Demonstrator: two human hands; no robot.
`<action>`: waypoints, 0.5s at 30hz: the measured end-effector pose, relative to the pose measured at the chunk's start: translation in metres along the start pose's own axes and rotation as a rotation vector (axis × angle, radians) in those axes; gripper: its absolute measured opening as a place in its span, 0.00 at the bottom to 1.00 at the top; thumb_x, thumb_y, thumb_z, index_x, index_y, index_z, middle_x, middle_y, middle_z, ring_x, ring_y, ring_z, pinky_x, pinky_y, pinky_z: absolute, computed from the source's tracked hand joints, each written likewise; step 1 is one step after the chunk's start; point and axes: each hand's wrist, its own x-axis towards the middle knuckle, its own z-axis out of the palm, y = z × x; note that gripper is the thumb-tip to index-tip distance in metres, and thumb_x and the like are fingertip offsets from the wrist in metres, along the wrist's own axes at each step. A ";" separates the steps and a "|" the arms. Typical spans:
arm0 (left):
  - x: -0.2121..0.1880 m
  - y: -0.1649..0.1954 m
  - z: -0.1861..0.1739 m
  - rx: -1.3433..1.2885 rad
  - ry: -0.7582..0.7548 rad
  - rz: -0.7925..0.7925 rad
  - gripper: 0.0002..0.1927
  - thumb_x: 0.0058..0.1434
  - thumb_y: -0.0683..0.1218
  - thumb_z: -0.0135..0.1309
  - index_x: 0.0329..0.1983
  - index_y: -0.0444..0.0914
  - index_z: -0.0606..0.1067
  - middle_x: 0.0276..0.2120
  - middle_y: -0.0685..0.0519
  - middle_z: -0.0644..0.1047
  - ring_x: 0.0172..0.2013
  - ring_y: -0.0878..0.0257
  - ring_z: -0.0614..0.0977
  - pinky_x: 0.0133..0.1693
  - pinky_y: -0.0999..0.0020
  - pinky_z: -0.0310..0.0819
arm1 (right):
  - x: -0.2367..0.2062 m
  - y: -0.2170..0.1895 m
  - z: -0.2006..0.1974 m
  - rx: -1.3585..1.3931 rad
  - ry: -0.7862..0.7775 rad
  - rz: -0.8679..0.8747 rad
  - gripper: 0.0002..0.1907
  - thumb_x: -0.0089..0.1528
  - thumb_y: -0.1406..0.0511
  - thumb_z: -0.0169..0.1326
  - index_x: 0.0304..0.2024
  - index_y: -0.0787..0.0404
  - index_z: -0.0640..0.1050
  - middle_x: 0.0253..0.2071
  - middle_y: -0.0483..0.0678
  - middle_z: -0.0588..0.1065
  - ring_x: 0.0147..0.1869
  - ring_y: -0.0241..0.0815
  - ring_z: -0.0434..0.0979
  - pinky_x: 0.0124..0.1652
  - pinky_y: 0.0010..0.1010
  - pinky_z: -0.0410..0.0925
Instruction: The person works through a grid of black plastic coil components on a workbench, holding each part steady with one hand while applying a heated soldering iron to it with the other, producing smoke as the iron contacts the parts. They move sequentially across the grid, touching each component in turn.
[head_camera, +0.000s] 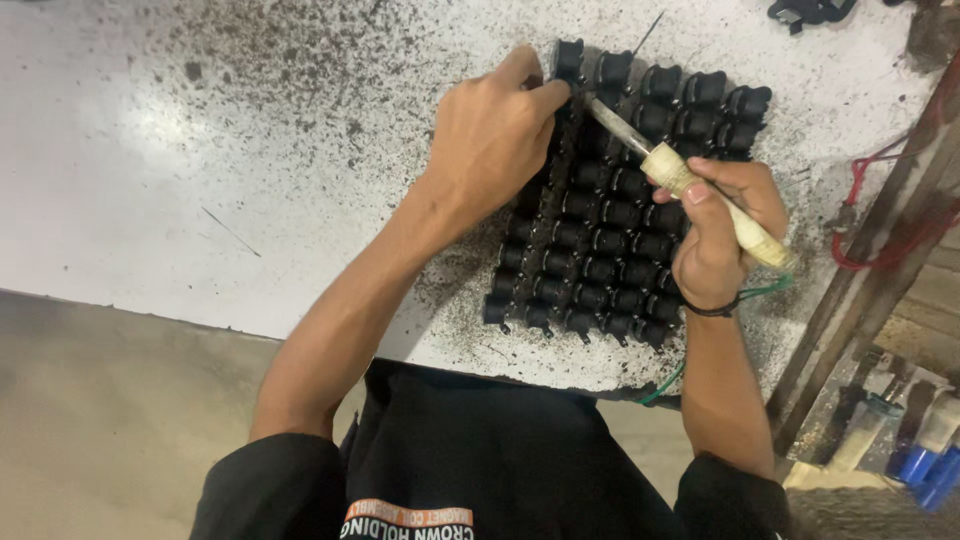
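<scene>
Several small black spool-shaped parts (620, 215) lie in tight rows on a white speckled table (200, 150). My left hand (495, 135) rests on the left side of the block, with its fingers pinched on the black part (568, 60) at the far left corner. My right hand (720, 225) grips the pale wooden handle of a thin metal tool (690, 185). The tool's metal tip points up and left, to the spot by my left fingertips. A black band circles my right wrist.
Dark grit is scattered over the tabletop around the parts. A metal frame with red wires (870, 210) stands at the right. A green wire (770, 290) runs under my right wrist. Blue and white containers (925, 455) sit low at the right. The floor (120, 420) lies below the table's edge.
</scene>
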 end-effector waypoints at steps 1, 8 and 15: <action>0.000 0.001 0.000 -0.004 0.015 0.016 0.09 0.58 0.38 0.58 0.41 0.38 0.83 0.37 0.45 0.77 0.25 0.50 0.82 0.25 0.56 0.76 | 0.000 0.000 0.001 0.006 0.001 -0.001 0.08 0.73 0.72 0.52 0.51 0.73 0.74 0.45 0.62 0.77 0.44 0.52 0.82 0.44 0.38 0.77; 0.008 -0.003 0.001 -0.025 0.033 0.039 0.01 0.58 0.39 0.57 0.32 0.36 0.79 0.35 0.44 0.74 0.29 0.44 0.82 0.31 0.49 0.77 | 0.000 -0.005 0.006 0.048 0.044 0.050 0.08 0.72 0.72 0.52 0.51 0.73 0.73 0.43 0.62 0.77 0.44 0.55 0.82 0.42 0.39 0.77; 0.003 0.001 -0.005 -0.065 0.015 0.014 0.03 0.59 0.39 0.57 0.36 0.36 0.80 0.36 0.45 0.76 0.27 0.45 0.82 0.29 0.50 0.77 | 0.001 -0.007 0.009 -0.013 0.051 0.031 0.08 0.72 0.72 0.52 0.50 0.73 0.73 0.43 0.64 0.77 0.42 0.56 0.82 0.42 0.40 0.77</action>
